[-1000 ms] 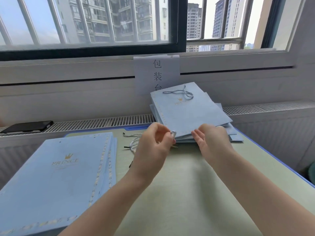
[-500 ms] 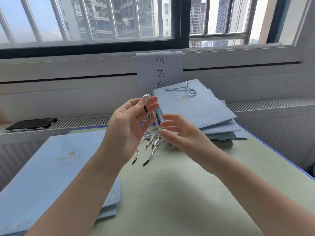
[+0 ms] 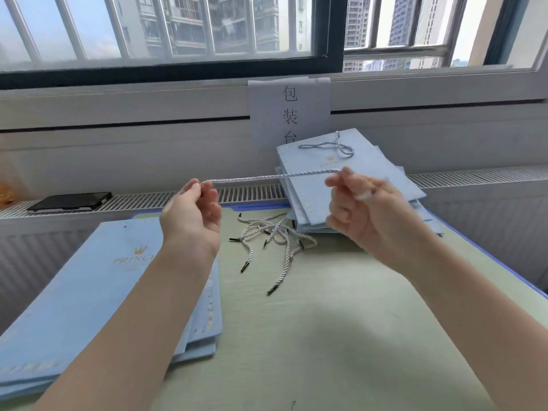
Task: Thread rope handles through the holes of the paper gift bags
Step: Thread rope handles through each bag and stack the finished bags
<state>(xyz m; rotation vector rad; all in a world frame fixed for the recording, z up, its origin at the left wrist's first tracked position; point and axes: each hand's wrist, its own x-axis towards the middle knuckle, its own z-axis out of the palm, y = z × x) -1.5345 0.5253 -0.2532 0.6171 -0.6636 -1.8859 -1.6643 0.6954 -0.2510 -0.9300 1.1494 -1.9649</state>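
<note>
Both forearms are bare from wrist to frame edge, entering at about 7 and 5 o'clock (no sleeve, watch or ring shows). Left hand and right hand are ungloved.

Bright, even daylight comes in through the window ahead, and the sky behind its bars is pale and hazy rather than blown out. Soft, broad shadows lie on the desk under the raised arms, and there is no hard glare on its matte surface. The wide-angle lens bows the sill and window frame toward the edges, and the fingers of the right hand are smeared by motion blur while most else is fairly sharp.
</note>
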